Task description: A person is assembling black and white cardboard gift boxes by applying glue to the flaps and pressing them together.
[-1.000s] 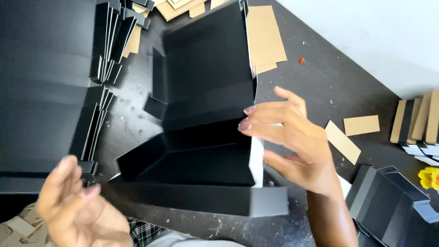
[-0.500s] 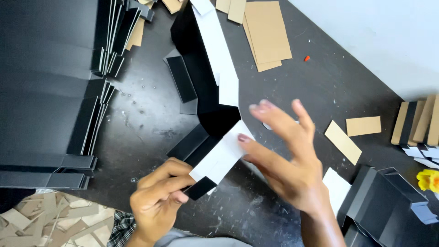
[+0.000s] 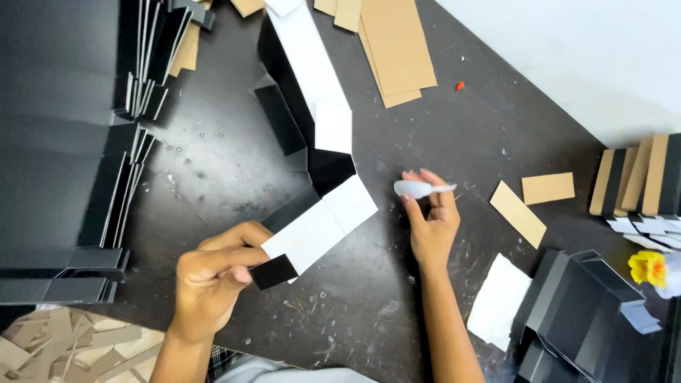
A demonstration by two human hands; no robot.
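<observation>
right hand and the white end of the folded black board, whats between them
In the head view, only bare dark tabletop, scuffed and speckled, lies between the right hand, which pinches a small white strip, and the folded black board that the left hand holds.

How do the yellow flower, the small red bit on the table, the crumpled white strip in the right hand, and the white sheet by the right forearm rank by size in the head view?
1. white sheet
2. crumpled white strip and yellow flower: they look alike, so I won't rank them
3. small red bit
</observation>
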